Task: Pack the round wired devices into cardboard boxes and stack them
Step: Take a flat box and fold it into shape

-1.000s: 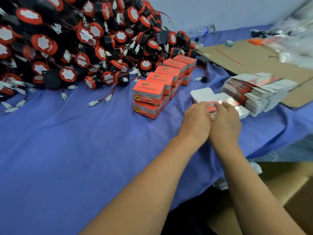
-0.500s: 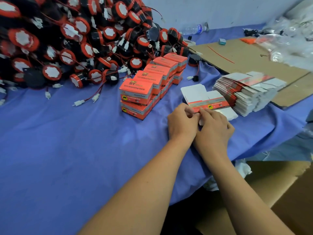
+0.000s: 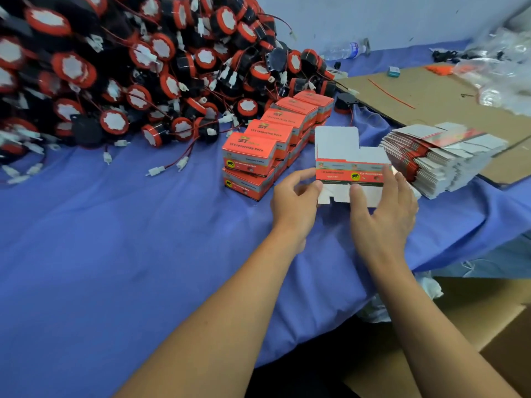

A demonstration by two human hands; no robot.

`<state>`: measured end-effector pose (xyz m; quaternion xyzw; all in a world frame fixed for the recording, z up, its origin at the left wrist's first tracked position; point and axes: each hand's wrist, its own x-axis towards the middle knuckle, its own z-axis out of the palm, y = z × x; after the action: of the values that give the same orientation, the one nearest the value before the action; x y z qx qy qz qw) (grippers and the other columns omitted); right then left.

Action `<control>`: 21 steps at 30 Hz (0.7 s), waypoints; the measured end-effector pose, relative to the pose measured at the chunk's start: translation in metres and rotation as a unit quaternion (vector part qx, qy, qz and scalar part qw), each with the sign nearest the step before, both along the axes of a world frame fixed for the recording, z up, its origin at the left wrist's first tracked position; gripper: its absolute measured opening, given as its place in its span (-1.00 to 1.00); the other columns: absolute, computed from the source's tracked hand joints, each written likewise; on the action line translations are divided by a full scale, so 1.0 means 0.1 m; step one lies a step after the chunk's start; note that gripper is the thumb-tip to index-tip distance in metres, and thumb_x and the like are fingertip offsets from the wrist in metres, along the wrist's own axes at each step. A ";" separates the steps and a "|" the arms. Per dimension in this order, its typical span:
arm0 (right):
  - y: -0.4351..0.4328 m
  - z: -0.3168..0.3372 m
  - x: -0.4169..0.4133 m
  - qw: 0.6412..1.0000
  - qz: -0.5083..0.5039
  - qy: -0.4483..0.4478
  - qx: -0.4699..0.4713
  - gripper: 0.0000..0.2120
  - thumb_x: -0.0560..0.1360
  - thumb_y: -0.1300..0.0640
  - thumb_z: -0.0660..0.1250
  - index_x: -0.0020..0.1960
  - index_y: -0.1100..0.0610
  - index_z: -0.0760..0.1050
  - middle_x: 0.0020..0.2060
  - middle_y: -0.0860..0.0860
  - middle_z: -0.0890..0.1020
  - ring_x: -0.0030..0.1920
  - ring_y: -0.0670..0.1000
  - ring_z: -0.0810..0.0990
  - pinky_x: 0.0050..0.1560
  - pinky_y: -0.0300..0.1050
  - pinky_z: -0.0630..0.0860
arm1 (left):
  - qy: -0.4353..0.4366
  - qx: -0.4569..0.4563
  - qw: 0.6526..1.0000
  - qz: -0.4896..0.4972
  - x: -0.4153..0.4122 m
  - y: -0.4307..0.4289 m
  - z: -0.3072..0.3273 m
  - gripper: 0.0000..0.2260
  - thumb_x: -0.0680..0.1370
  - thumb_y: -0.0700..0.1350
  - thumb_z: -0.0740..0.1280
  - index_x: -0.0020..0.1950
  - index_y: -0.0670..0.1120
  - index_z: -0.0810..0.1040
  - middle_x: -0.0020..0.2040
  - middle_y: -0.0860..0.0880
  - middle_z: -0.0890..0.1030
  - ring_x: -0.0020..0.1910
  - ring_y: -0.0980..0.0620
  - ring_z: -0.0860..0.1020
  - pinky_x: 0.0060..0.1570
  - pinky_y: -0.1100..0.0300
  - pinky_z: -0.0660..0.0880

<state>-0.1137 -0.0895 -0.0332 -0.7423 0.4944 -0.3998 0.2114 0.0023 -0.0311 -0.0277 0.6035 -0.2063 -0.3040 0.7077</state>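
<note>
Just right of the packed boxes (image 3: 250, 156), a flat carton (image 3: 349, 168) is held over the blue cloth (image 3: 115, 239), white flaps sticking out above and below its printed band. The left hand (image 3: 293, 202) pinches its left edge between thumb and fingers. The right hand (image 3: 385, 208) grips its right side, thumb pressed on the lower flap.

Behind and left of the packed boxes rises the pile of round wired devices (image 3: 129, 76) (black bodies, red rims, white faces, red leads ending in white plugs), with some leads trailing onto the cloth. Right of the boxes, past the held carton, lies a stack of flat cartons (image 3: 439, 162), partly on a cardboard sheet (image 3: 431, 96). Far behind them a water bottle (image 3: 344, 50) lies by the wall, with clear plastic bags (image 3: 502, 61) further right.

Box tops carry "ST" and a blurred line that seems to read "12V reversing horn". Their fronts, like the held carton's band, show a yellow disc with a black elephant.
</note>
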 end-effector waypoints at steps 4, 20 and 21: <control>0.04 -0.01 -0.06 0.998 0.031 -0.056 0.012 -0.39 0.60 -0.12 0.18 0.59 0.08 0.29 0.49 0.03 0.45 0.47 0.05 0.38 0.47 -0.16 0.26 | -0.004 -0.020 1.000 0.007 0.02 0.40 0.10 -0.74 0.63 -0.31 0.33 0.15 0.01 0.69 0.07 -0.09 0.74 0.07 -0.01 0.68 0.24 -0.11 0.60; 1.72 0.27 0.72 0.827 0.438 -0.251 0.249 -0.57 0.62 0.46 0.23 0.19 -0.01 0.64 0.04 -0.13 0.75 0.07 -0.18 0.69 0.09 -0.31 0.58 | -0.096 0.023 0.974 0.203 0.46 3.19 0.10 -0.73 0.67 -0.26 0.29 0.20 0.01 0.71 0.07 0.05 0.75 0.09 0.07 0.71 0.00 0.30 0.61; 1.82 0.27 0.80 0.824 0.455 -0.228 0.249 -0.54 0.61 0.46 0.23 0.18 -0.05 0.63 0.02 -0.17 0.75 0.03 -0.22 0.69 0.03 -0.35 0.57 | -0.104 0.033 0.971 0.214 0.53 3.33 0.09 -0.74 0.67 -0.27 0.29 0.20 0.00 0.70 0.07 0.05 0.75 0.10 0.07 0.71 0.00 0.31 0.60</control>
<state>-0.0339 0.0927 -0.0059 -0.6928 0.1211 -0.2801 0.6534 0.0548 0.3014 -0.0182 0.6848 -0.1348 -0.0876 0.7107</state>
